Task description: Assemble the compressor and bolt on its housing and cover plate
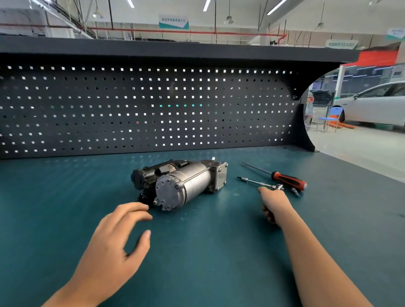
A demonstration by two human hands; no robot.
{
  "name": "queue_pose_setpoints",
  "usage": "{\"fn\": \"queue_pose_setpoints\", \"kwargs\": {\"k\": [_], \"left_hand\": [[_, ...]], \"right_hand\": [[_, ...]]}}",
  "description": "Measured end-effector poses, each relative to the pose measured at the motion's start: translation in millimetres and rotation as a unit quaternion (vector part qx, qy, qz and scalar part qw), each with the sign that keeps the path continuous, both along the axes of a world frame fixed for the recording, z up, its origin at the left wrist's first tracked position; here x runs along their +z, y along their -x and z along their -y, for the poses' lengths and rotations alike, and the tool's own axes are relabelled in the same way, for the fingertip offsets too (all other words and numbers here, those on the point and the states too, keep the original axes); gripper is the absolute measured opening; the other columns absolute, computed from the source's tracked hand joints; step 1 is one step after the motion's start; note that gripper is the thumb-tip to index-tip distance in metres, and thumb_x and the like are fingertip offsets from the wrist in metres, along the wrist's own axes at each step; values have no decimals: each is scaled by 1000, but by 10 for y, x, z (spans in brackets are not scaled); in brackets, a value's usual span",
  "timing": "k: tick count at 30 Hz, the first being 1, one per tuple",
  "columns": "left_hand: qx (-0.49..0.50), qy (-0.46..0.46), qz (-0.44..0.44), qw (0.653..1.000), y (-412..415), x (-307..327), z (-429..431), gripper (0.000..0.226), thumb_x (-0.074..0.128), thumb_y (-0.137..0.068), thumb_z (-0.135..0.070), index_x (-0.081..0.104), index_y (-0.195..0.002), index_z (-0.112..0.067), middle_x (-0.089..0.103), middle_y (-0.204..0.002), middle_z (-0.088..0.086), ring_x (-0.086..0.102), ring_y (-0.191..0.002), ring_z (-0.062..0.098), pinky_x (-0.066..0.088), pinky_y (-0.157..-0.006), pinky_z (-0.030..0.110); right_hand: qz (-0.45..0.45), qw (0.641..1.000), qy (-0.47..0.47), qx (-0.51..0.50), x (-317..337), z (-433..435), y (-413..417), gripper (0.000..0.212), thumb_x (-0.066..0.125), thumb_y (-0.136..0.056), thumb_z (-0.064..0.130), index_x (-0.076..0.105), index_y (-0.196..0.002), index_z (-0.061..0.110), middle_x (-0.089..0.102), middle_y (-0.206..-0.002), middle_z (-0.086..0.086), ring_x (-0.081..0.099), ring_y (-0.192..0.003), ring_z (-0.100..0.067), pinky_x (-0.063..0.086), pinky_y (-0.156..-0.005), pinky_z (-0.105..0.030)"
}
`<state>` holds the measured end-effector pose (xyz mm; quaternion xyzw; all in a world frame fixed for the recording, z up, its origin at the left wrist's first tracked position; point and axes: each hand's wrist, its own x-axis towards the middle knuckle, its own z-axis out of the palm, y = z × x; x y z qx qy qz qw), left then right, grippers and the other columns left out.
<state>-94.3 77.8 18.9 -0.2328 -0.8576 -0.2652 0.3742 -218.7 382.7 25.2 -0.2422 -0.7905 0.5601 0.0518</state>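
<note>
on the near stretch of the teal bench mat, the left hand hangs with its back to the camera. its fingers are spread and loosely bent and its thumb stands apart, so it holds nothing. its fingertips reach just beside the black near-left end of the compressor, and contact there cannot be made out.

further right, the right hand lies knuckles up with its fingers curled under. one fingertip points at the shaft of a slim socket driver. the driver's near end runs under the hand, so i cannot tell whether the hand is clamped on it or only resting over it.

the compressor lies on its side near the middle of the mat. a grey cylinder faces the camera with a bolted round end cap, a square grey block sits at its far right end, and a black motor body lies alongside on the left.

just beyond the right hand a loose bit lies on the mat. behind it is a screwdriver with a red and black handle, its blade pointing left and away.

at the back of the bench stands a dark pegboard under a dark shelf. past its right edge are a blue chair and a white car on the workshop floor.
</note>
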Motion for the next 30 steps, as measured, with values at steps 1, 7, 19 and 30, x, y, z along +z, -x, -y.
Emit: {"fn": "queue_pose_setpoints", "kwargs": {"k": [1, 7, 19, 30], "left_hand": [[21, 29, -10, 999, 48, 23, -18, 33, 44, -80, -35, 65, -93, -14, 57, -108, -9, 51, -96, 6, 37, -90, 25], [108, 81, 1, 991, 511, 310, -381, 41, 45, -82, -36, 65, -103, -8, 60, -117, 6, 56, -108, 23, 39, -94, 53], [193, 214, -43, 956, 873, 126, -670, 20, 63, -79, -21, 73, -92, -10, 70, -98, 9, 67, -99, 25, 44, -80, 65], [92, 231, 40, 968, 704, 119, -280, 50, 32, -86, -40, 64, -121, -23, 55, -132, -7, 50, -125, 11, 29, -101, 62]], "right_hand": [[25, 996, -79, 26, 2, -28, -17, 27, 45, -92, 28, 50, -84, 3, 47, -57, -10, 41, -46, -20, 31, -45, -23], [74, 966, -223, 111, 93, -120, -105, 22, 50, -87, 15, 38, -71, 7, 45, -56, -7, 39, -44, -19, 29, -41, -22], [-86, 967, -239, 35, 166, -7, -73, 23, 53, -85, 31, 49, -81, 9, 59, -78, -7, 57, -79, -27, 42, -65, -30], [-205, 956, -209, 19, 117, 134, -39, 38, 53, -89, 24, 59, -125, 13, 66, -111, -4, 54, -85, -17, 36, -72, -24]]}}
